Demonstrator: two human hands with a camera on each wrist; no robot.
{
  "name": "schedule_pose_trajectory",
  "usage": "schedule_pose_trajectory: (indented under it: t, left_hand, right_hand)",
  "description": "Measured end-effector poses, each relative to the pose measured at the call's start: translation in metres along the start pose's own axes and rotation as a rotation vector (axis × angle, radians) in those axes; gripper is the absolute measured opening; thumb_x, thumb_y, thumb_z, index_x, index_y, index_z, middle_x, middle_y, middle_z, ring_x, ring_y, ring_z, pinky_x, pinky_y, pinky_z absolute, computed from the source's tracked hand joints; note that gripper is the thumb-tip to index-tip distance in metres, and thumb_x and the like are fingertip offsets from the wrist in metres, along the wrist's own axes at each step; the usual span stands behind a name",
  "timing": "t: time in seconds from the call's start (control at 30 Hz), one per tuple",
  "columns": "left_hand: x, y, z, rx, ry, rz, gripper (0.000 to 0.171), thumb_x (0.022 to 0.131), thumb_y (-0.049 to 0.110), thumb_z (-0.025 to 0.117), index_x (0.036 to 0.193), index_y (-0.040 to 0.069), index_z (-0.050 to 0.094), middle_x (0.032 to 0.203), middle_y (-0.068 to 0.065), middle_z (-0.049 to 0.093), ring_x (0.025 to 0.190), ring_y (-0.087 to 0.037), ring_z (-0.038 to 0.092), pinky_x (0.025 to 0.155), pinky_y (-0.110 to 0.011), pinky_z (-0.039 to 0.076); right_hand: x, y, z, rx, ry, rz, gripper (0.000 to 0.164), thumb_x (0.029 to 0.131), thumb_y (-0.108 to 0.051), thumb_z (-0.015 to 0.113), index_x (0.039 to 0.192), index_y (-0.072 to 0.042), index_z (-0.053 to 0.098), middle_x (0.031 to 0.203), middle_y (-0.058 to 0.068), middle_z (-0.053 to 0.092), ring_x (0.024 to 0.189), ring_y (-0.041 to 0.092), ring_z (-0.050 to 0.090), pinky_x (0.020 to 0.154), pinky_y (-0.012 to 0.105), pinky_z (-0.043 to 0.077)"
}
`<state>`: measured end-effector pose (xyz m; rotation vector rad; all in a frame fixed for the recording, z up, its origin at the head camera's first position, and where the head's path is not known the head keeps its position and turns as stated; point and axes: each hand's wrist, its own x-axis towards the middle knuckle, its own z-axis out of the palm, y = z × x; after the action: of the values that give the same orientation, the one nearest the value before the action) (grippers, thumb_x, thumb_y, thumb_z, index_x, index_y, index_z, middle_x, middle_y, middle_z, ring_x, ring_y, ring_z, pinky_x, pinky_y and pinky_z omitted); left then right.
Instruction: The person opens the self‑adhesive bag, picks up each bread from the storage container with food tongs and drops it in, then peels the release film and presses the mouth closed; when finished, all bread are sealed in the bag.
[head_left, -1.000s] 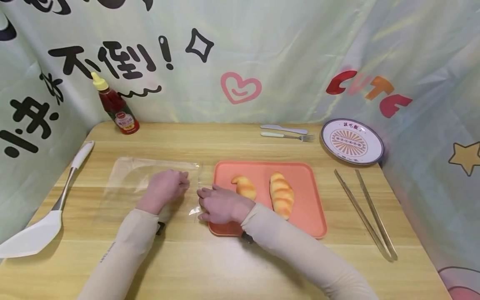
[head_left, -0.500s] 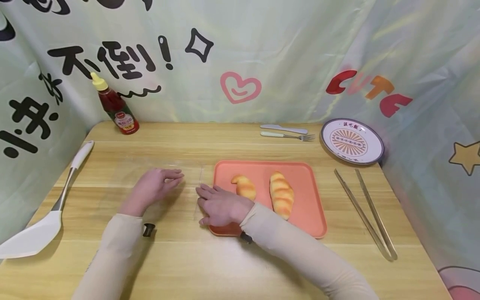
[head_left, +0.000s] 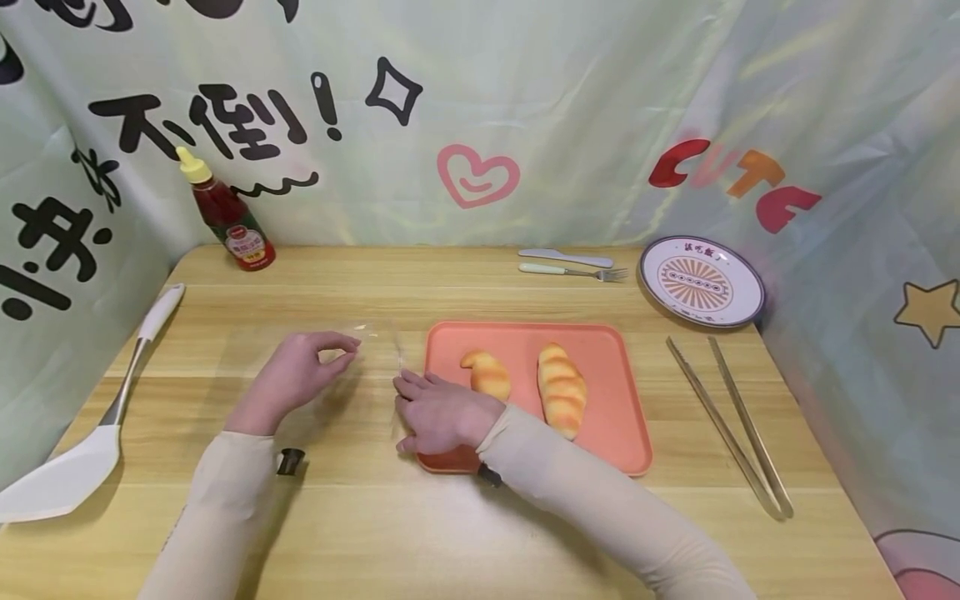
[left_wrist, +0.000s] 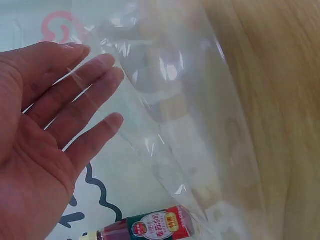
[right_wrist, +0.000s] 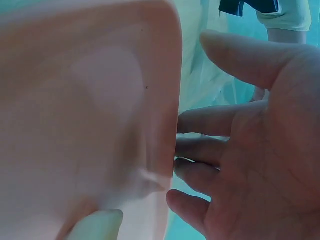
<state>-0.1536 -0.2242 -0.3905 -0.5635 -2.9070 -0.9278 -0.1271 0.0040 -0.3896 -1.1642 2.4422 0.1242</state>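
A clear plastic bag point(head_left: 367, 331) lies left of the tray, its film nearly invisible over the wood in the head view. My left hand point(head_left: 296, 371) pinches its upper layer between thumb and index finger. Up close in the left wrist view, the film point(left_wrist: 170, 100) rises in a glinting fold beside the other, spread fingers. My right hand point(head_left: 446, 408) reaches across the left rim of a pink tray point(head_left: 517, 346), its extended fingers resting at the bag's right edge. On the tray are a croissant point(head_left: 490, 379), partly covered by that hand, and a longer bread roll point(head_left: 562, 392).
Steel tongs point(head_left: 727, 425) lie right of the tray, below a patterned plate point(head_left: 701, 283). Behind the tray are a knife point(head_left: 566, 257) and a fork point(head_left: 573, 272). A ketchup bottle point(head_left: 232, 221) stands at the back left. Nearer, a white-handled spatula point(head_left: 67, 467) lies along the left edge.
My left hand has drawn back leftward and its thumb and index finger have come together at the film. The right hand stays by the tray's left rim.
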Motion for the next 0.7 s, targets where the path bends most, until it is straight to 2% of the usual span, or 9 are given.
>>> schedule_pose_trajectory:
  t: [0.27,0.37,0.53,0.63,0.7]
  left_hand:
    - [-0.0017,-0.0023,0.0005,-0.028,0.044,0.051,0.016,0.092,0.009,0.070,0.104,0.000,0.075,0.106,-0.015,0.072,0.103,-0.036,0.066,0.091,-0.053,0.049]
    - [-0.0026,-0.0029,-0.0001,-0.042,0.067,0.089,0.017,0.091,0.008,0.072,0.105,0.000,0.076,0.111,-0.017,0.070,0.107,-0.040,0.064,0.094,-0.055,0.047]
    - [-0.0046,-0.0039,-0.0006,-0.052,0.094,0.113,0.017,0.088,0.005,0.074,0.105,0.002,0.076,0.120,-0.016,0.066,0.113,-0.044,0.059,0.097,-0.057,0.044]
    - [-0.0050,-0.0048,-0.0003,-0.042,0.118,0.126,0.017,0.087,0.003,0.074,0.104,0.002,0.077,0.121,-0.016,0.065,0.112,-0.041,0.060,0.093,-0.056,0.047]
    - [-0.0049,-0.0054,0.0000,-0.042,0.132,0.135,0.017,0.087,0.002,0.074,0.103,0.003,0.077,0.120,-0.016,0.066,0.110,-0.039,0.062,0.089,-0.054,0.050]
  right_hand:
    - [-0.0006,0.0007,-0.0013,-0.021,-0.008,-0.005,0.070,0.099,-0.052,0.050,0.151,-0.007,0.039,0.161,0.007,0.020,0.148,0.019,0.009,0.118,0.035,0.013]
    - [-0.0007,0.0005,-0.0021,-0.013,-0.013,-0.001,0.068,0.099,-0.052,0.051,0.149,-0.007,0.041,0.161,0.007,0.021,0.148,0.018,0.010,0.118,0.033,0.013]
    - [-0.0003,0.0003,-0.0027,0.004,-0.016,0.009,0.066,0.097,-0.053,0.053,0.145,-0.008,0.048,0.161,0.006,0.022,0.147,0.017,0.013,0.117,0.031,0.014]
    - [0.0004,0.0011,-0.0029,0.014,-0.005,0.005,0.057,0.097,-0.052,0.055,0.131,-0.008,0.063,0.160,0.006,0.025,0.147,0.016,0.017,0.118,0.032,0.015]
    - [0.0008,0.0019,-0.0033,0.023,0.007,-0.003,0.047,0.096,-0.051,0.056,0.113,-0.011,0.073,0.159,0.006,0.027,0.146,0.014,0.020,0.118,0.033,0.015]
